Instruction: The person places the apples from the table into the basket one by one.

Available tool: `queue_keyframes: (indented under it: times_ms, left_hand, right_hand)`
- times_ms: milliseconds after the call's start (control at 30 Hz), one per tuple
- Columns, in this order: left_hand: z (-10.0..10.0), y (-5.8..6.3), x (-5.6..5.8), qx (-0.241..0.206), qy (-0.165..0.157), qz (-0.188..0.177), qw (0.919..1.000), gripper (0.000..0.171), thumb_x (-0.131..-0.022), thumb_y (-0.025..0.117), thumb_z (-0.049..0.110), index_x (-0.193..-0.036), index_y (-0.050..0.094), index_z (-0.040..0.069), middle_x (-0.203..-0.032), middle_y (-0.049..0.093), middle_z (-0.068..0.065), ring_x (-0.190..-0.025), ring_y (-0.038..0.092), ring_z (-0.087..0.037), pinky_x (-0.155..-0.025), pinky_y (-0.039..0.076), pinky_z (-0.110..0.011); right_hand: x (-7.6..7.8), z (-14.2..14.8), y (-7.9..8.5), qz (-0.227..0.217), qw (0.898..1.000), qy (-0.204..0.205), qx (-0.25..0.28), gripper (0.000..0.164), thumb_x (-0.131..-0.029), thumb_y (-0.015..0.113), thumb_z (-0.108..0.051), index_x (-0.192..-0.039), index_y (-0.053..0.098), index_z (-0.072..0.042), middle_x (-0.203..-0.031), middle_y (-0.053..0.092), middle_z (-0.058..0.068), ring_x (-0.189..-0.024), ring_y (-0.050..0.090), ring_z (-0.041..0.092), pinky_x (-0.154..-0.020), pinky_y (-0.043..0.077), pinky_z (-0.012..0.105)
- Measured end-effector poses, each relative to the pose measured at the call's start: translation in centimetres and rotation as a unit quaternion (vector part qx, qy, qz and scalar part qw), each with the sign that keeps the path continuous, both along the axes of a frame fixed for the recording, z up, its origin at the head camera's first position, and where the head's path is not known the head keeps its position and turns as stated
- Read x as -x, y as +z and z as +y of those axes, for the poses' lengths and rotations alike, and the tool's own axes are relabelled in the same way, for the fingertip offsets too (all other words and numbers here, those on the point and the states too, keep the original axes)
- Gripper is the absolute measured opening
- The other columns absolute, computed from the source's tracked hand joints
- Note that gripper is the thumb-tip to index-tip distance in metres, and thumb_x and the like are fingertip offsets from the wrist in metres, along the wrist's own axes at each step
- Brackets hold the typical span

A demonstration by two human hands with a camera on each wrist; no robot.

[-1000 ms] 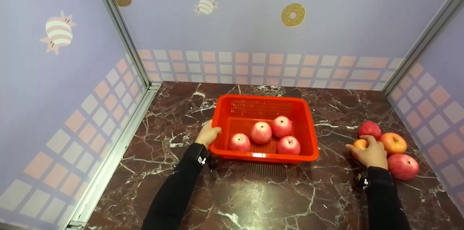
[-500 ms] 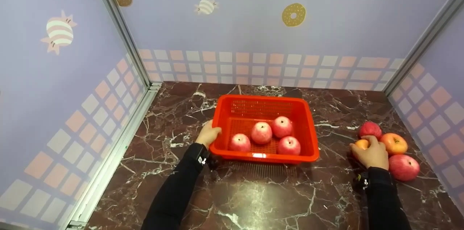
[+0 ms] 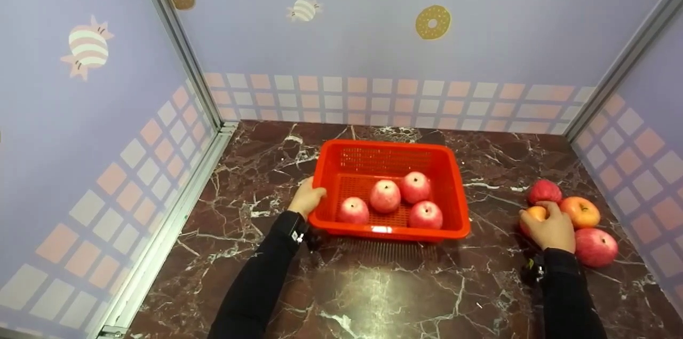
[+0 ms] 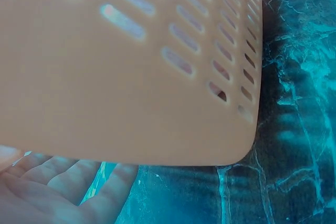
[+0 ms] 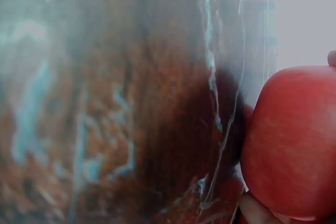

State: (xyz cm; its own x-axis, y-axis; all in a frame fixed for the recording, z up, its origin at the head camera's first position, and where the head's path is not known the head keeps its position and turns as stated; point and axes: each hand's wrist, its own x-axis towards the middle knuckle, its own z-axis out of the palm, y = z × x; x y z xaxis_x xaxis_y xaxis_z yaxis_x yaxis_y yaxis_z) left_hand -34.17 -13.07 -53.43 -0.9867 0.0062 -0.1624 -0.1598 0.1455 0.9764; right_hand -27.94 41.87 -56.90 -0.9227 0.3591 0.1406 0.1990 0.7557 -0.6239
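Note:
A red plastic basket (image 3: 384, 232) stands on the marble-patterned table with several pink-red apples inside, one of them a near-left apple (image 3: 353, 210). My left hand (image 3: 307, 197) grips the basket's left rim, its thumb over the edge. In the left wrist view, fingers (image 4: 73, 182) lie along the outside of the basket wall (image 4: 105, 103). Far to the right, my right hand (image 3: 552, 227) holds an orange-red apple (image 3: 535, 214) from above, close to the table. The right wrist view shows that apple (image 5: 294, 142) large, with fingertips at its top and bottom.
Close around my right hand are a dark red apple (image 3: 545, 191) behind, a yellow-orange apple (image 3: 580, 212) to its right and a large red apple (image 3: 595, 247) nearer. Patterned wall panels (image 3: 341, 34) enclose the table at left, back and right.
My right hand has shifted slightly to the right with the orange-red apple, closer to the neighbouring apples. My left hand and the basket have kept their place.

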Motion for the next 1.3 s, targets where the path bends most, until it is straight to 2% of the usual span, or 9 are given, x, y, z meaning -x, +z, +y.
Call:
queue_keyframes:
  times_ms: [233,467,667,800,933,1133,1300]
  left_hand:
    - [0.0,-0.1,0.1,0.000,0.002,-0.002,1.0000,0.054,-0.079,0.048,-0.009,-0.132,0.054,-0.009,-0.129,0.060,-0.029,-0.110,0.060,-0.037,-0.080,0.050,-0.035]
    - [0.0,0.0,0.0,0.020,0.001,0.001,0.9998,0.054,-0.076,0.049,-0.008,-0.130,0.055,-0.008,-0.128,0.061,-0.027,-0.110,0.061,-0.037,-0.080,0.051,-0.035]
    - [-0.1,-0.2,0.1,0.014,0.001,-0.001,0.9999,0.054,-0.077,0.049,-0.009,-0.131,0.055,-0.008,-0.129,0.061,-0.027,-0.110,0.061,-0.036,-0.081,0.051,-0.037]
    - [0.0,0.0,0.1,0.010,-0.004,-0.006,0.9999,0.055,-0.079,0.048,-0.009,-0.134,0.052,-0.010,-0.132,0.058,-0.030,-0.114,0.059,-0.041,-0.083,0.051,-0.039]
    - [0.1,1.1,-0.4,0.016,-0.013,-0.012,0.9997,0.056,-0.079,0.048,-0.010,-0.135,0.050,-0.013,-0.131,0.058,-0.031,-0.117,0.058,-0.045,-0.086,0.051,-0.041]
    - [0.3,3.9,-2.3,0.016,-0.020,-0.004,0.9997,0.053,-0.079,0.048,-0.011,-0.132,0.051,-0.015,-0.128,0.059,-0.031,-0.117,0.058,-0.046,-0.087,0.052,-0.040]
    - [0.1,1.3,-0.8,0.022,-0.007,0.002,0.9997,0.053,-0.077,0.049,-0.008,-0.130,0.054,-0.010,-0.129,0.061,-0.029,-0.110,0.061,-0.037,-0.083,0.051,-0.037]
  right_hand:
    - [0.0,-0.1,0.1,-0.015,1.000,-0.001,0.012,0.058,-0.097,0.061,-0.045,-0.133,0.057,0.000,-0.125,0.059,0.040,-0.114,0.056,0.056,-0.099,0.042,0.064]
    - [0.2,-0.3,0.5,-0.034,0.999,-0.002,0.021,0.063,-0.096,0.059,-0.051,-0.136,0.054,-0.003,-0.129,0.056,0.039,-0.119,0.053,0.056,-0.102,0.040,0.064]
    - [0.3,-0.5,0.9,-0.034,0.999,-0.005,0.027,0.063,-0.096,0.059,-0.052,-0.136,0.054,-0.003,-0.131,0.056,0.038,-0.120,0.053,0.055,-0.103,0.040,0.063]
    - [0.5,-0.7,1.1,-0.029,0.999,-0.005,0.026,0.062,-0.096,0.060,-0.050,-0.136,0.055,-0.003,-0.132,0.057,0.037,-0.120,0.055,0.053,-0.102,0.042,0.062]
    - [0.6,-1.0,1.4,-0.020,0.999,-0.002,0.026,0.061,-0.096,0.061,-0.048,-0.136,0.055,-0.002,-0.131,0.058,0.038,-0.118,0.056,0.053,-0.101,0.043,0.061]
    - [0.8,-1.4,2.0,-0.005,1.000,0.004,0.027,0.063,-0.096,0.060,-0.049,-0.136,0.056,-0.001,-0.130,0.059,0.036,-0.117,0.057,0.051,-0.099,0.044,0.059]
    - [0.9,-1.9,2.7,0.003,0.999,0.008,0.035,0.064,-0.096,0.061,-0.050,-0.137,0.055,-0.001,-0.132,0.058,0.035,-0.121,0.053,0.050,-0.101,0.041,0.059]
